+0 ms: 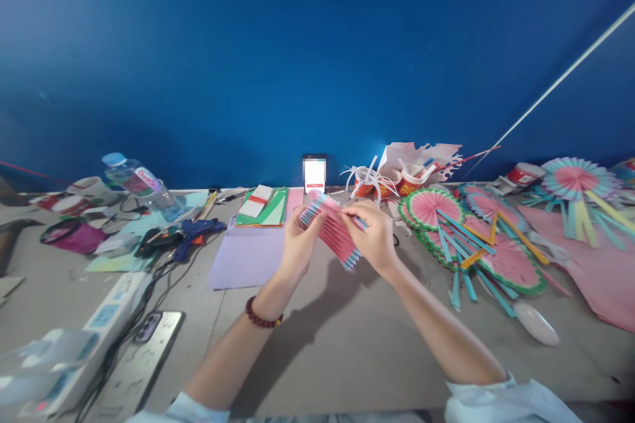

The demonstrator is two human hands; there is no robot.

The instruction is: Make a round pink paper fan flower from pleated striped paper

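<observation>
Above the middle of the table I hold up a pleated strip of pink paper (337,236) with blue showing along its folded edges. My left hand (301,238) pinches its upper left part between thumb and fingers. On the paper's right side, the fingers of my right hand (371,231) are closed over the pleats, hiding part of them. The paper is tilted, its lower end hanging free toward the right. A dark bead bracelet (262,316) circles my left wrist.
Finished-looking watermelon paper fans (431,208) and a white computer mouse (536,324) lie at right. Leftward are a purple sheet (243,258), a blue glue gun (196,234), a water bottle (141,182), a power strip (102,324) and a phone (149,357). A lit phone (314,175) stands against the wall.
</observation>
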